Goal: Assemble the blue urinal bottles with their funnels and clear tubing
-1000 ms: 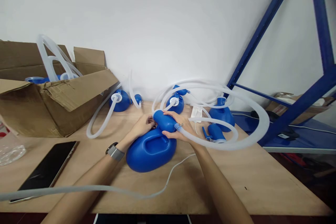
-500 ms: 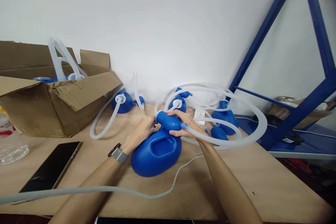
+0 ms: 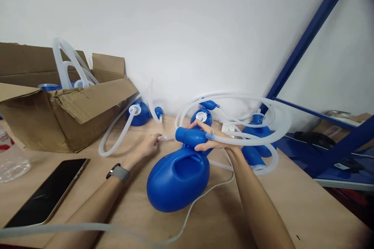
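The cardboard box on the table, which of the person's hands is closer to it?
Left. The left hand lies just right of the cardboard box; the right hand is farther right, gripping the blue container.

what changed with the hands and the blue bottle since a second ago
The left hand let go of the blue bottle near its neck and drew back to the left; it now lies on the table beside a small clear cap. The bottle is tipped up, nearer the camera. The right hand still grips the neck where the clear hose joins. Box and phone are unmoved.
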Demonstrator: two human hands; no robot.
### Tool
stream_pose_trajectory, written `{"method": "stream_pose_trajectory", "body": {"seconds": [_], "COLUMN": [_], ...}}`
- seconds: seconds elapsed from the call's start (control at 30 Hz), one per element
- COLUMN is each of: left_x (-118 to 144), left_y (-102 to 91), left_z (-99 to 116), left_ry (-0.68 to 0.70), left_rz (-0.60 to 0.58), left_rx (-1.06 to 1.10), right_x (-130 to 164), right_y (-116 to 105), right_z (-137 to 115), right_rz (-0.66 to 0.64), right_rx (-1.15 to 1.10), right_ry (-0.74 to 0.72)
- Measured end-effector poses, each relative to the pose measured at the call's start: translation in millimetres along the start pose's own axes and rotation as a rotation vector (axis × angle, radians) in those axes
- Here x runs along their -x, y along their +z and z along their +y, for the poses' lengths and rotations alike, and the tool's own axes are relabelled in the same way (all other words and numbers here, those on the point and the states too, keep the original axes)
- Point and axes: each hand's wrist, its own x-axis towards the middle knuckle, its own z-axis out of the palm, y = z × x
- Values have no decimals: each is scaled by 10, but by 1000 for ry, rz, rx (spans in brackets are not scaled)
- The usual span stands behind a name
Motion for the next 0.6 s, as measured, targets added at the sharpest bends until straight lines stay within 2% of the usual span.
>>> {"method": "stream_pose_trajectory", "body": {"seconds": [0.1,0.17,0.23,0.3,0.37,0.43,0.6], "left_x": [21,48,73,88,92,95,138], "left_y": [-141,-315,-491,-599,-611,-549,-371], "left_z": [87,295,575,839,1002,1039,885], "left_ry": [44,107,180,151,82,44,98], "left_rz": [-26,11,-20,-111,-127,-128,-184], "left_rx": [18,111,327,518,636,751,998], "right_x": [10,25,41,53,60,64,69], "right_y": [-24,-37,-45,-47,-46,-45,-52], "right_z": [42,81,124,163,185,176,47], "right_rz": [-57,-75,-88,-105,-114,-123,-179], "right_rx": [-84,-130,-169,-192,-198,-211,-225], "right_ry": [22,10,-21,-53,-70,-82,-88]}}
